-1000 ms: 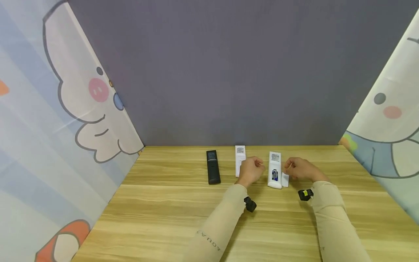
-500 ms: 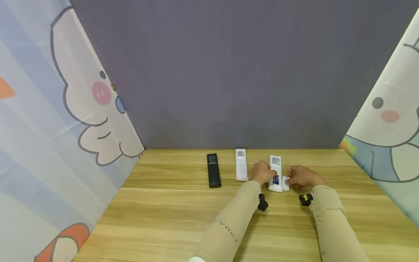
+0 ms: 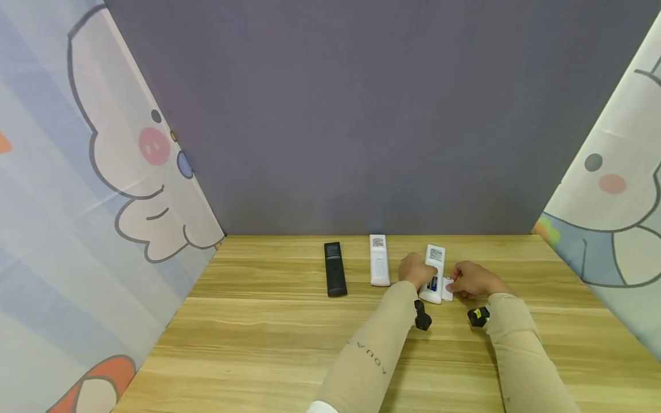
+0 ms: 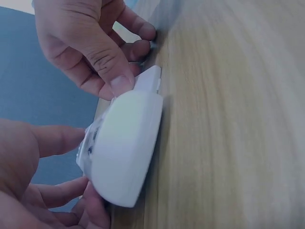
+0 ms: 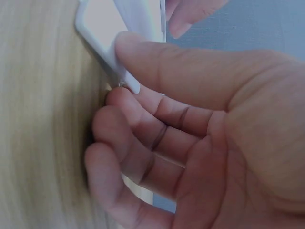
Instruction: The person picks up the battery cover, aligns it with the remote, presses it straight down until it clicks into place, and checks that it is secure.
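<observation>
A white remote control lies back side up on the table, its battery bay uncovered and batteries showing in it. My left hand grips it from the left; in the left wrist view the thumb is at the back face and the fingers are along the side edge of the remote. Close against its right side is the loose white battery cover. My right hand pinches this cover, thumb on top and index finger beneath, with the other fingers curled near the wood.
To the left lie a second white remote and a black remote, both back side up. A dark grey panel rises behind the wooden table. Printed curtains hang at both sides.
My left hand has moved right, from beside the middle remote onto the right white remote, and grips it. My right hand has taken hold of the battery cover.
</observation>
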`<action>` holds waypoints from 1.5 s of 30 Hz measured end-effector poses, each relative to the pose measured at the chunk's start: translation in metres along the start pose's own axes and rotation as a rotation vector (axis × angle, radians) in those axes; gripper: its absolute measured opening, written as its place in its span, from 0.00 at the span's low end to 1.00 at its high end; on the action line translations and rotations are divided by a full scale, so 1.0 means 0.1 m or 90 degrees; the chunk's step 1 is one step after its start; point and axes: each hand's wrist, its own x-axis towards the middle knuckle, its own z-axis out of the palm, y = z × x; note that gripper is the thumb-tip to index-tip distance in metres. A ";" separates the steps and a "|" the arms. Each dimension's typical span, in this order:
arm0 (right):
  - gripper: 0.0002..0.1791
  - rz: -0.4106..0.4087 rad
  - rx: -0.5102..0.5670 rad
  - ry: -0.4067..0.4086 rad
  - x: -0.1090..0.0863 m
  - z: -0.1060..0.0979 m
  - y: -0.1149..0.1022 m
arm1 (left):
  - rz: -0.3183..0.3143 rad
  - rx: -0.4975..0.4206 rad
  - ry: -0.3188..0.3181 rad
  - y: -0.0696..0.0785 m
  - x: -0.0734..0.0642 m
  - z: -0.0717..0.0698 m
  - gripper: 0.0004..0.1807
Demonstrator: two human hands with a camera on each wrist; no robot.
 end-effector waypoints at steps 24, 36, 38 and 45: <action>0.10 0.032 0.001 0.017 0.04 0.00 0.00 | 0.013 -0.058 -0.047 -0.11 0.09 -0.04 0.11; 0.08 0.023 0.002 0.055 0.01 -0.01 -0.03 | 0.011 -0.186 -0.066 -0.22 0.09 -0.03 0.12; 0.07 0.014 0.005 0.057 0.00 -0.02 -0.05 | 0.012 -0.193 -0.063 -0.24 0.09 -0.03 0.11; 0.04 -0.005 0.010 0.072 -0.02 -0.04 -0.10 | 0.019 -0.221 -0.052 -0.28 0.06 -0.03 0.12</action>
